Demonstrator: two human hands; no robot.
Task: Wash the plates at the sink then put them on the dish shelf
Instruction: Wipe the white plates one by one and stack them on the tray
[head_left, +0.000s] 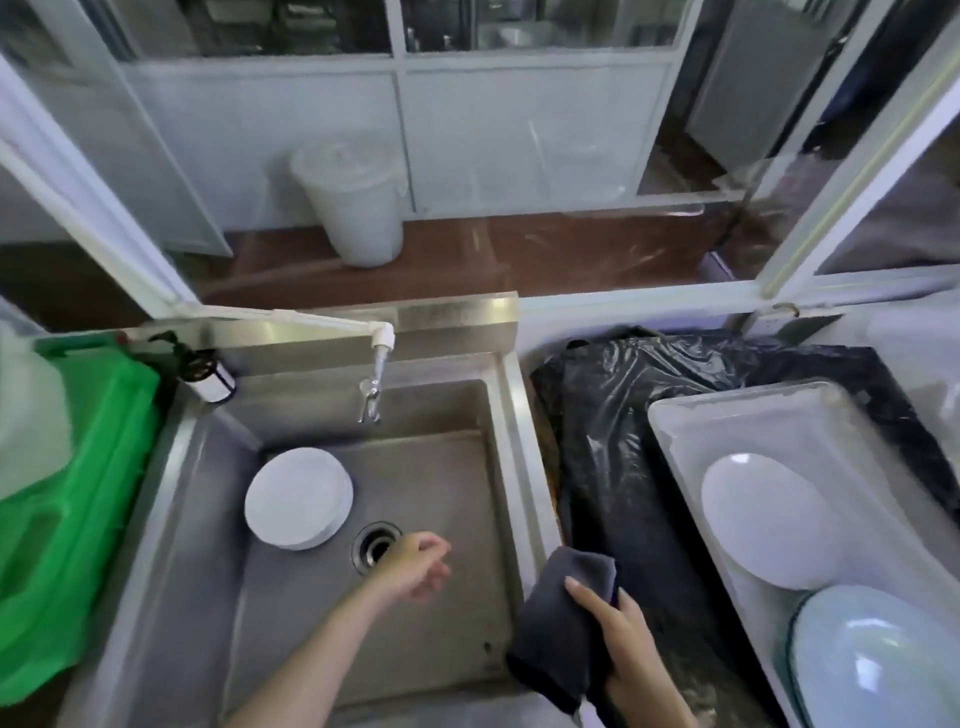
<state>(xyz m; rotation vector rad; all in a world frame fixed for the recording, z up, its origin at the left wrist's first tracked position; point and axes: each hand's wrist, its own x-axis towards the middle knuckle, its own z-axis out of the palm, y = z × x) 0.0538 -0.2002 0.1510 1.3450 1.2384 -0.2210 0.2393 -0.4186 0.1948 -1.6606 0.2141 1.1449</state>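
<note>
- No text, brand, number or sign can be read anywhere in the view.
- The dark pump bottle (207, 373) at the back left corner of the sink carries a white label band, but any print on it is too blurred to make out.
</note>
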